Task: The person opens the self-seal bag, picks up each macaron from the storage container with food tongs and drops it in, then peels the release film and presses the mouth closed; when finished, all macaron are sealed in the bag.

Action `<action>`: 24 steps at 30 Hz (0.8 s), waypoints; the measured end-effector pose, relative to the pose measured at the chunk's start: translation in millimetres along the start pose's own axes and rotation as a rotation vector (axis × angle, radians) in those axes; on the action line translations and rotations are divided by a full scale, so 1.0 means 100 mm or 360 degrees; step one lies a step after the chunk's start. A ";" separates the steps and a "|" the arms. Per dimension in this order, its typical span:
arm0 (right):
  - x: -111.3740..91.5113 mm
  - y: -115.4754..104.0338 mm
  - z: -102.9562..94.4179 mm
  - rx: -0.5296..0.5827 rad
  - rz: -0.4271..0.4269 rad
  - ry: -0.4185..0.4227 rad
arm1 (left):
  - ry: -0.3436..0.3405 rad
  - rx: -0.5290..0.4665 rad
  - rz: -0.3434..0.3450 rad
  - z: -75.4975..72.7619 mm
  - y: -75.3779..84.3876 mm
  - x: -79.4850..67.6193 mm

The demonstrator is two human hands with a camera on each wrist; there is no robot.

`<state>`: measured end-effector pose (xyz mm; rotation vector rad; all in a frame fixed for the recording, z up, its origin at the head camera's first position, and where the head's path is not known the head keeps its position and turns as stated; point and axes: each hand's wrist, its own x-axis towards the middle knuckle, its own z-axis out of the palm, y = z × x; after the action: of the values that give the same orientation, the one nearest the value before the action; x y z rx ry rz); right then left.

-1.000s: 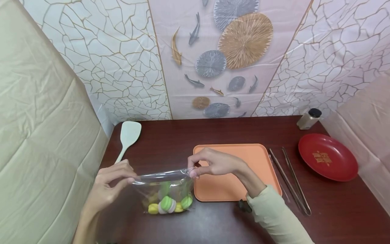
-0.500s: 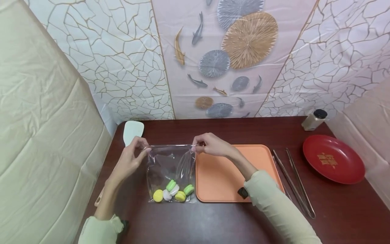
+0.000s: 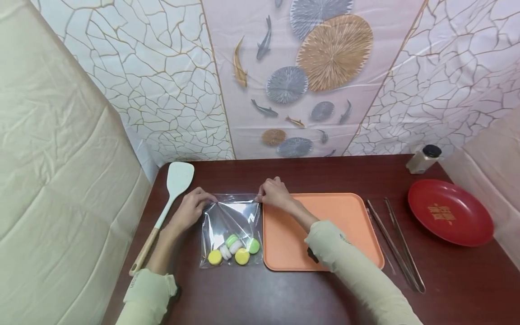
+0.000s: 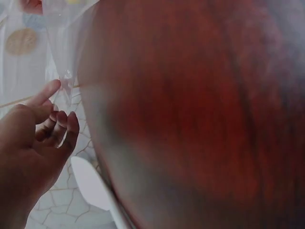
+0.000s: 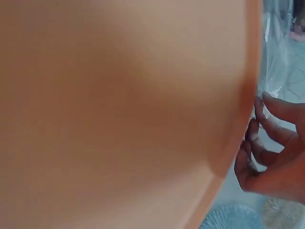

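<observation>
A transparent plastic bag (image 3: 233, 221) lies on the dark table left of the orange tray, holding several macarons. Yellow macarons (image 3: 242, 256), a green macaron (image 3: 253, 246) and pale lilac macarons (image 3: 225, 252) are gathered near its lower end. My left hand (image 3: 192, 207) pinches the bag's upper left part, where the film pulls into creases. At the upper right corner, my right hand (image 3: 276, 193) pinches the bag's edge beside the tray. In the left wrist view, the thumb and fingers (image 4: 57, 86) meet at the film; the right wrist view shows the other fingertips (image 5: 268, 97) on it.
Right of the bag lies the orange tray (image 3: 317, 234), partly under my right forearm. Metal tongs (image 3: 396, 248), a red plate (image 3: 451, 212) and a black-capped jar (image 3: 423, 159) are farther right. A pale spatula (image 3: 174, 183) with a wooden handle lies along the left side.
The bag has moved from being held up to lying flat, and the macarons now spread along its bottom. Both hands moved away from me; the left one then shifted inward toward the right.
</observation>
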<state>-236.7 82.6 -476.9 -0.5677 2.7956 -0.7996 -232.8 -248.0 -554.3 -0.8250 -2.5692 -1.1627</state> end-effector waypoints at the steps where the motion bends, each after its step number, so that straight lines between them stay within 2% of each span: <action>1: -0.01 0.00 0.03 -0.0042 0.0050 0.0011 | -0.0010 0.0031 -0.0034 0.03 -0.01 0.00; 4: -0.03 -0.03 0.08 -0.0167 0.0151 0.0023 | -0.0042 0.0088 -0.0135 0.09 0.00 -0.02; 6: -0.03 -0.05 0.10 -0.0208 0.0202 0.0024 | -0.0038 0.0123 -0.0129 0.11 0.04 -0.04; 11: -0.03 -0.10 0.11 -0.0215 0.0248 0.0083 | -0.0055 0.0297 -0.0148 0.01 0.48 -0.02; 13: -0.04 -0.10 0.11 -0.0185 0.0251 0.0098 | -0.0087 0.0388 -0.0226 -0.03 0.65 -0.01; 15: -0.06 -0.11 0.08 -0.0122 0.0224 0.0108 | -0.0115 0.0461 -0.0268 -0.04 0.72 -0.03; 16: -0.08 -0.12 0.05 -0.0077 0.0190 0.0117 | -0.0116 0.0479 -0.0263 -0.05 0.73 -0.05; 17: -0.11 -0.13 0.02 -0.0029 0.0140 0.0130 | -0.0105 0.0504 -0.0241 -0.02 0.66 -0.09; 18: -0.16 -0.14 -0.03 0.0046 0.0070 0.0141 | -0.0084 0.0518 -0.0218 0.00 0.62 -0.13; 20: -0.27 -0.16 -0.17 0.0203 -0.0102 0.0177 | -0.0061 0.0516 -0.0183 -0.02 0.64 -0.17; 23: -0.53 -0.16 -0.41 0.0404 -0.0353 0.0259 | 0.0000 0.0508 -0.0152 -0.06 0.80 -0.19; 24: -0.64 -0.15 -0.49 0.0466 -0.0417 0.0297 | 0.0013 0.0500 -0.0161 -0.12 0.96 -0.18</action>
<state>-187.2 119.4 -423.5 -0.8541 2.7204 -1.3514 -164.4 -212.8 -493.2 -0.6233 -2.7155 -0.7520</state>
